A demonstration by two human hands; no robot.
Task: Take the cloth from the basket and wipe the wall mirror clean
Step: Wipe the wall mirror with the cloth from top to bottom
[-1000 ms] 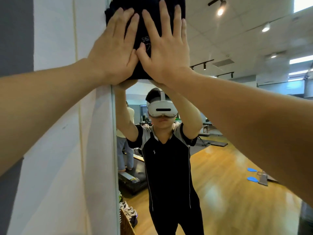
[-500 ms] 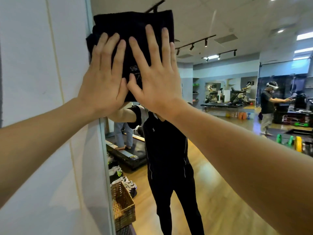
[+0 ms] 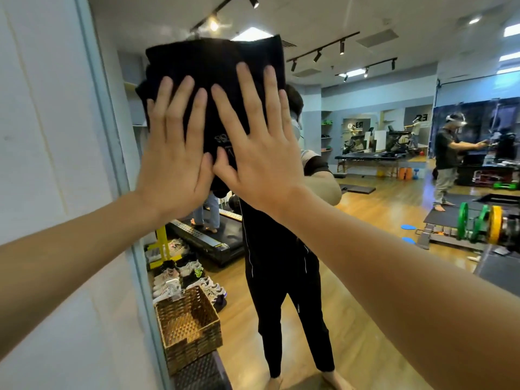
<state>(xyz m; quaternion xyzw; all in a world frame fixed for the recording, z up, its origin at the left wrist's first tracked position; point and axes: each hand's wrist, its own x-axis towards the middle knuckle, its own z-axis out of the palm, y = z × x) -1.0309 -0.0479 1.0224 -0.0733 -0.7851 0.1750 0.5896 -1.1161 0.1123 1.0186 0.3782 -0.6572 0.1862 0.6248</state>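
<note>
A folded black cloth (image 3: 213, 66) lies flat against the wall mirror (image 3: 365, 277), near its left edge at about head height. My left hand (image 3: 174, 153) presses on the cloth's lower left part with straight, spread fingers. Beside it, thumbs almost touching, my right hand (image 3: 259, 144) presses the cloth's lower right part in the same flat way. A woven basket (image 3: 188, 325) shows in the mirror at the lower left, on the floor by the mirror's edge; nothing can be seen inside it.
A white wall (image 3: 50, 192) borders the mirror's pale frame (image 3: 112, 153) on the left. The mirror reflects a gym: several shoes (image 3: 180, 274), a treadmill (image 3: 213, 240), a barbell with coloured plates (image 3: 478, 226), and another person (image 3: 447, 156) at the far right.
Both hands have slid the cloth down the mirror and a little to the right, away from the frame. More of the room's reflection and the basket have come into view.
</note>
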